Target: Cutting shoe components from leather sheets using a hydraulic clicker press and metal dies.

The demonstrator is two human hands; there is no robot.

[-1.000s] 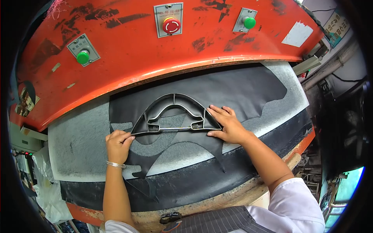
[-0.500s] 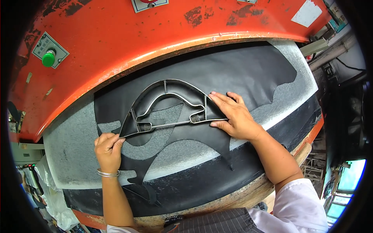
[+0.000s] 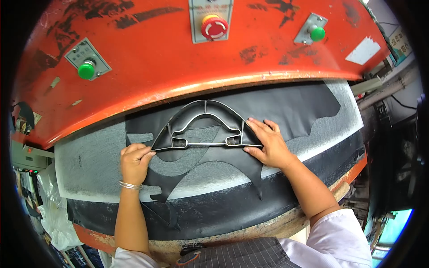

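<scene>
A curved metal cutting die [image 3: 206, 106], shaped like a broad arch with cross braces, lies on a sheet of black leather [image 3: 290, 109]. My left hand [image 3: 135, 161], with bangles at the wrist, pinches the die's left tip between thumb and fingers. At the other tip my right hand [image 3: 273, 147] is closed, its fingers along the outer edge and its thumb at the lower corner. The leather has curved cut-outs, and the grey cutting board [image 3: 94, 167] shows through them beneath the die and nearer to me.
Beyond the board stands a red press [image 3: 147, 58], its lower edge overhanging the leather's far side. It carries two green buttons [image 3: 86, 70] and a red stop button [image 3: 214, 27]. A black strip [image 3: 223, 219] runs along the near edge, with leather scraps [image 3: 165, 214] on it.
The view has tilted up, bringing the red button and the right green button into sight. The die now lies more level in the picture; both hands keep their hold.
</scene>
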